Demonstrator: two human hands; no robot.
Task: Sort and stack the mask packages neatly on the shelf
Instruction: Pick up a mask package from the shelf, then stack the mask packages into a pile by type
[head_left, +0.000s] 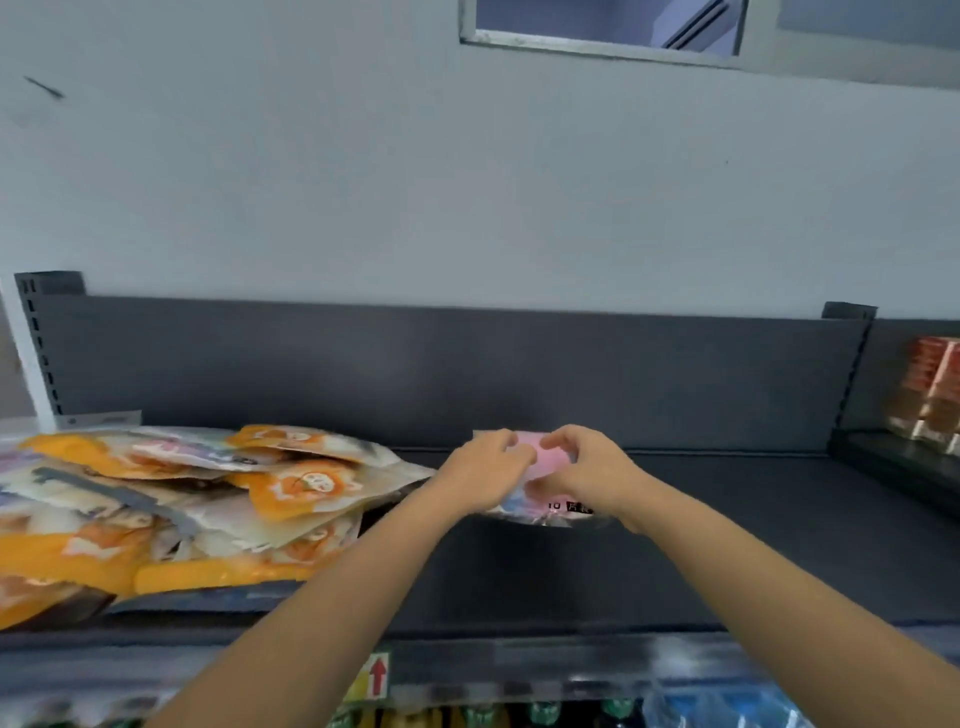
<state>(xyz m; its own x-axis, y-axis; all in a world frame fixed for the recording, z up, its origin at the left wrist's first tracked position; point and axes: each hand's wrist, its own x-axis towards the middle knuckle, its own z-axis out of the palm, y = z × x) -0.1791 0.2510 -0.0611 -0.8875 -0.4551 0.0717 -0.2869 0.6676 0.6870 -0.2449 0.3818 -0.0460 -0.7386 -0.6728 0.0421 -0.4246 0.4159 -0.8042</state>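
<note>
A pink mask package (551, 457) sits near the middle of the dark shelf (753, 545), close to the back panel. My left hand (480, 473) grips its left side and my right hand (587, 470) grips its right side, fingers curled over the top edge. The hands hide most of the package. A loose, untidy pile of orange and white mask packages (171, 509) covers the left part of the shelf, some overlapping and tilted.
The dark back panel (467, 374) rises behind the shelf. To the right, the neighbouring shelf holds red and orange boxes (932, 384). Below the shelf's front edge are a red arrow label (378, 675) and green bottle tops (545, 714).
</note>
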